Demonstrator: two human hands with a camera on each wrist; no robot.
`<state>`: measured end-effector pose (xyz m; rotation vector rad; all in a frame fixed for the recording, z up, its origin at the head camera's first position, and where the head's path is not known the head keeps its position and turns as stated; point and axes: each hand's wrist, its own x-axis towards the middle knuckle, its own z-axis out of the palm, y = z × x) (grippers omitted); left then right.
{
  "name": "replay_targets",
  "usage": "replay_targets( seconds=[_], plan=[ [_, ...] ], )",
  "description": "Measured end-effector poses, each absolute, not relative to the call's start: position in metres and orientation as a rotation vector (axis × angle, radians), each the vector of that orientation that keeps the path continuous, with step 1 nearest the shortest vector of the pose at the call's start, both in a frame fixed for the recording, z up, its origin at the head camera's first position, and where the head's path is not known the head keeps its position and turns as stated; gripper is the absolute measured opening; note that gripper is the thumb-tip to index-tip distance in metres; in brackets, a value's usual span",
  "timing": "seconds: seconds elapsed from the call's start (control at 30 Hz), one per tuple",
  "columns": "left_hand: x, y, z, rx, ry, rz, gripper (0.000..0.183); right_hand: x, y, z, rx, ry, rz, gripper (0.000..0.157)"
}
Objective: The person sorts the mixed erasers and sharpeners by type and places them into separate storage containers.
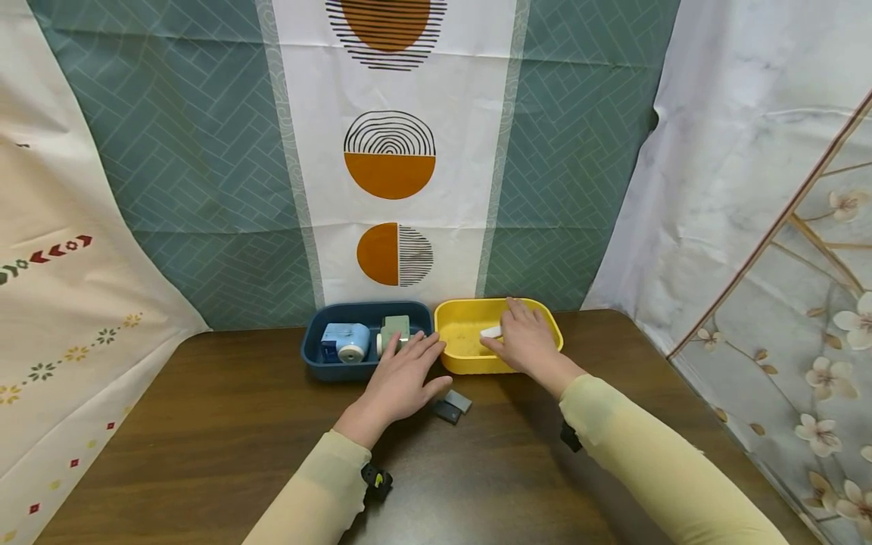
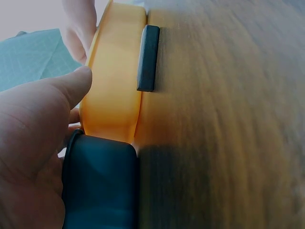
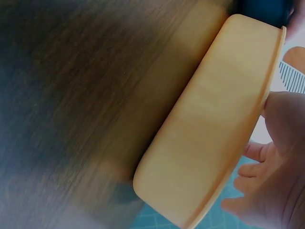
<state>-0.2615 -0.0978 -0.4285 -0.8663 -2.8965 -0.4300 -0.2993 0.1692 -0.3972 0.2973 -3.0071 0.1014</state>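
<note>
My right hand (image 1: 527, 338) reaches over the yellow bin (image 1: 470, 365). It pinches a small white object (image 1: 490, 331), whose left end sticks out past the thumb; the rest is hidden. In the right wrist view, fingers (image 3: 252, 174) curl behind the bin's rim. My left hand (image 1: 400, 382) is spread, fingers extended, over the right end of the dark blue bin (image 1: 334, 372), close to where both bins meet. Inside that bin sit a light blue item with a white round part (image 1: 346, 341) and a green one (image 1: 395, 330), partly covered by the left hand.
In front of the bins, a dark flat block (image 1: 446, 412) and a grey one (image 1: 458, 400) lie together on the brown wooden table (image 1: 252, 431). A patterned cloth (image 1: 204, 189) hangs directly behind the bins. More cloth (image 1: 763, 227) borders the right side.
</note>
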Motion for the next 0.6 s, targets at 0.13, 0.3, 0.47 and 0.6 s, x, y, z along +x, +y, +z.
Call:
replay_targets(
  seconds=[0.13, 0.3, 0.47, 0.6],
  plan=[
    [-0.2623, -0.0972, -0.4291, -0.870, -2.898, -0.417, 0.072, -0.3023, 0.1684, -0.3983, 0.310, -3.014, 0.123, 0.077],
    [-0.2623, -0.0969, -0.4278, -0.870, -2.896, -0.408, 0.073, -0.3035, 0.1670, -0.3973, 0.309, -3.015, 0.133, 0.077],
    [-0.2613, -0.0975, -0.4272, -0.869, -2.900, -0.413, 0.073, -0.3030, 0.1669, -0.3975, 0.298, -3.034, 0.145, 0.075],
    [-0.2608, -0.0979, -0.4274, -0.867, -2.902, -0.422, 0.072, -0.3021, 0.1669, -0.3976, 0.295, -3.044, 0.147, 0.074]
  ],
)
